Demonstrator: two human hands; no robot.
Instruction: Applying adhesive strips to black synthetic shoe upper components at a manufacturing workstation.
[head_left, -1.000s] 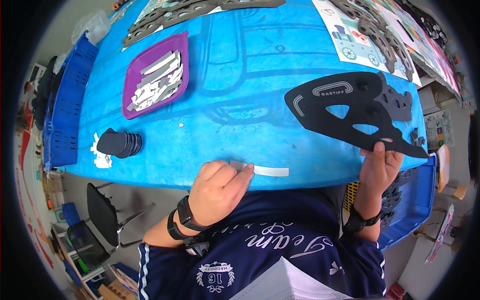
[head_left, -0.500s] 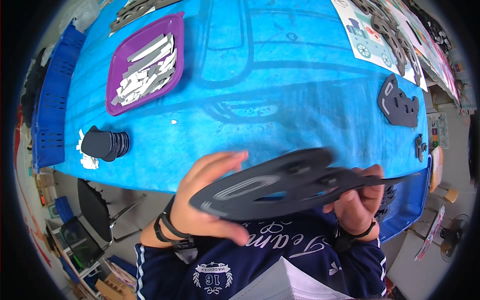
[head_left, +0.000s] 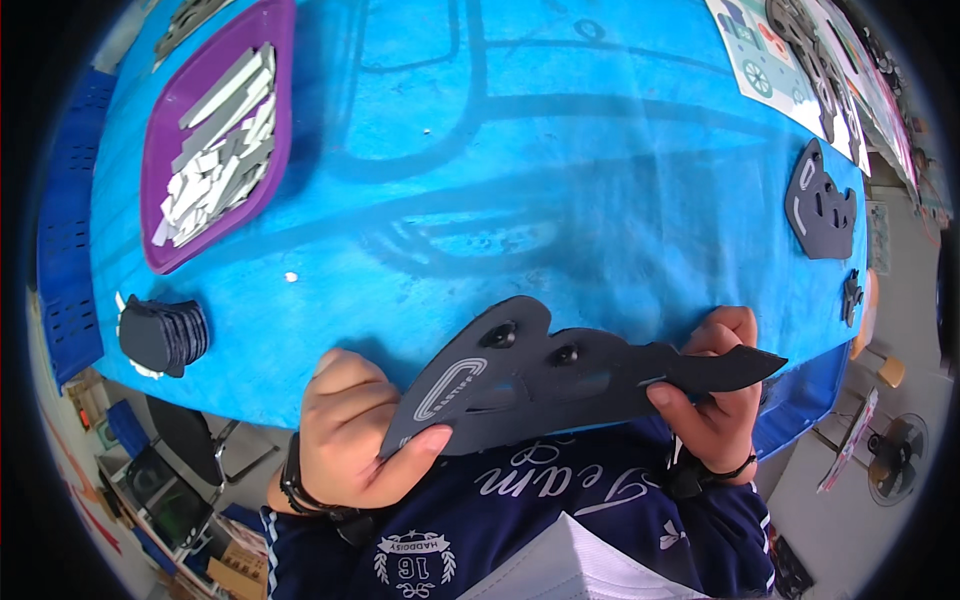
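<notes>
Black sheet panel (head_left: 545, 405) sits at lower centre of frame, tilted, held up between both hands at the near edge of the table. I read it as flat, matte stock: broad blade shape at the left end, scalloped top edge, narrow pointed tail at the right, cutouts through the middle. Two glossy round black studs on its face, pale grey line print near the left end.

Left hand (head_left: 350, 435) has the blade end pinched, thumb flat on the face, other fingers curled together; I can't see their tips behind the panel. Right hand (head_left: 722, 405) pinches the tail, thumb at the lower edge, fingers bent behind it, tips partly hidden from me.

Under it I get a blue table cover (head_left: 640, 230), thin and slightly wrinkled, with darker line patterns. Upper left: glossy purple tray (head_left: 284, 110), rounded corners, loaded with thin white and grey strips (head_left: 220, 150), loosely jumbled. Far left: leaning stack of smooth black rounded pieces (head_left: 165, 335), white scraps poking out beneath. Right side: smaller dark panel (head_left: 828, 215) with slots, small black bits (head_left: 851, 298) just below it. Upper right: patterned sheet (head_left: 752, 65) under grey perforated parts (head_left: 800, 50)
</notes>
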